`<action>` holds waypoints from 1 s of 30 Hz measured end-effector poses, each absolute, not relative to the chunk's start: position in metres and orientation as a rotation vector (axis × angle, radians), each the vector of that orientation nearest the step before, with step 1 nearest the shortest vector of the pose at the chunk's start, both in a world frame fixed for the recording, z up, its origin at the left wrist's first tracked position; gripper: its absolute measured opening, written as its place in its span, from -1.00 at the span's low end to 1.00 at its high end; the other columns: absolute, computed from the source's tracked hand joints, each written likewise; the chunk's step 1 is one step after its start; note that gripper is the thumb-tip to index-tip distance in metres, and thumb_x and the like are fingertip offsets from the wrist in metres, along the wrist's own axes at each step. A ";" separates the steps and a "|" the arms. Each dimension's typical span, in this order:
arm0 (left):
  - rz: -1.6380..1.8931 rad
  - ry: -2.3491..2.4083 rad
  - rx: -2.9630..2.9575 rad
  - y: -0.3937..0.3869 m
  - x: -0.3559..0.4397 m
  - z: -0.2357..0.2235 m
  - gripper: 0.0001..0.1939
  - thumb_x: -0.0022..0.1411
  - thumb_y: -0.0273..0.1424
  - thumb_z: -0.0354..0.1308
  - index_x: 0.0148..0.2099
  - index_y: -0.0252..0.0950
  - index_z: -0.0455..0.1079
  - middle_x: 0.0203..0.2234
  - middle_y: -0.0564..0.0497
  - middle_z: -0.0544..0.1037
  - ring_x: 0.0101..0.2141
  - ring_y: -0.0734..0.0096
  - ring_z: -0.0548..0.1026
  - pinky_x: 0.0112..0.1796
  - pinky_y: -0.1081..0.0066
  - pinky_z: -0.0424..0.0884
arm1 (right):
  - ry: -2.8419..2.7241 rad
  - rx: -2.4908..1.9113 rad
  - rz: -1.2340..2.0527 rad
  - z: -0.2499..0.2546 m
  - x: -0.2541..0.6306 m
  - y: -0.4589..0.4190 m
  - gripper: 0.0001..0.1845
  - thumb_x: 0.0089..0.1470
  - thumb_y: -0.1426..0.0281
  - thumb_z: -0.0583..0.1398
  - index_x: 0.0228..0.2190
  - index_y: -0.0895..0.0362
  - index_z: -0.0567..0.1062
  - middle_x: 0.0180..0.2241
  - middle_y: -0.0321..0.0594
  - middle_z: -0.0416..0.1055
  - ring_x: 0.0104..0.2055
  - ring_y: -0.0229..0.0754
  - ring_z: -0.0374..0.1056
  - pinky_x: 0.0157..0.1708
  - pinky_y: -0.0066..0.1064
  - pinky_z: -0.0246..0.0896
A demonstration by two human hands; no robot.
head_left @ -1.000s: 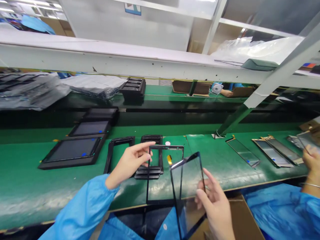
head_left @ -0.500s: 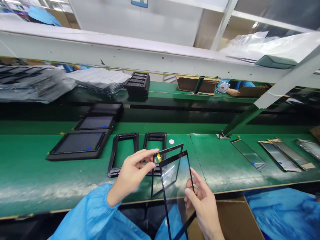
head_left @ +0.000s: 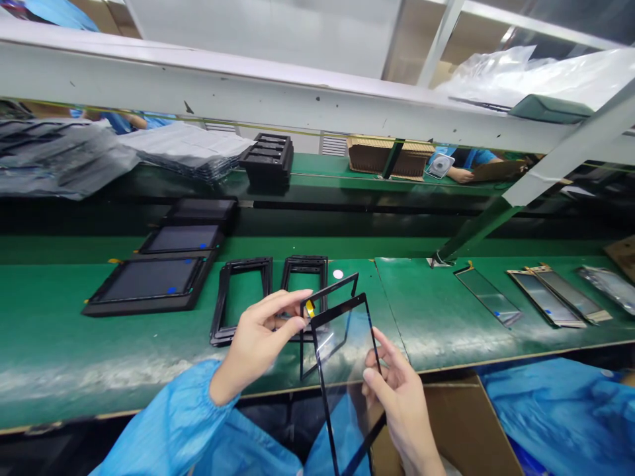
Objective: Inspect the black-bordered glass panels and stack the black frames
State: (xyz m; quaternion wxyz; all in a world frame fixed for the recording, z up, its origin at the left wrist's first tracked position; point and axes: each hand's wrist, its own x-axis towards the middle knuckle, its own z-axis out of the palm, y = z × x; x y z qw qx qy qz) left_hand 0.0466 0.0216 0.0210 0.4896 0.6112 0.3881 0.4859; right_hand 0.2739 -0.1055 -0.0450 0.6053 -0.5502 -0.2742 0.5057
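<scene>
My right hand point(head_left: 399, 396) grips the right edge of a clear glass touch panel point(head_left: 346, 370) with a black border, tilted upright above the bench's front edge. Pinched between the thumb and fingers of my left hand point(head_left: 270, 334) is the left side of a thin black frame point(head_left: 330, 289). The frame stands just behind the glass and shows partly through it. A small yellow tab point(head_left: 310, 309) sits by my left fingertips. Whether glass and frame touch, I cannot tell. Behind my left hand, black frames point(head_left: 224, 301) lie stacked on the bench, with a second stack point(head_left: 325, 264) beside them.
Screens in black trays point(head_left: 143, 305) stand at left. Glass panels point(head_left: 489, 297) lie at right near a green-white post point(head_left: 476, 228). A raised shelf holds bagged sheets point(head_left: 188, 149), black trays point(head_left: 268, 162) and a cardboard divider box point(head_left: 370, 158). A co-worker's hand point(head_left: 461, 174) shows beyond.
The view has shifted slightly. Both hands keep their holds, and the glass and frame stay close together, with only a slight change in their tilt.
</scene>
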 end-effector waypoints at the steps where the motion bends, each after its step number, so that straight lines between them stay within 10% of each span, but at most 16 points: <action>1: 1.185 0.939 1.492 0.021 0.047 0.021 -0.64 0.21 -0.51 0.38 0.01 -0.03 0.74 -0.34 0.04 0.57 -0.34 0.44 0.56 -0.39 0.61 0.56 | -0.644 -1.270 1.181 -0.046 0.274 -0.106 -0.32 0.02 0.26 0.52 0.18 -0.10 0.58 -0.26 -0.31 0.47 -0.52 -0.27 0.45 -0.62 -0.48 0.37; 30: 1.008 0.908 1.272 0.014 0.052 0.006 -0.63 0.19 -0.43 0.40 0.07 -0.21 0.70 -0.33 -0.04 0.63 -0.36 0.33 0.63 -0.32 0.41 0.64 | -0.562 -1.275 1.142 -0.050 0.275 -0.106 -0.30 -0.01 0.22 0.54 0.17 -0.12 0.57 -0.29 -0.31 0.50 -0.56 -0.26 0.41 -0.67 -0.45 0.34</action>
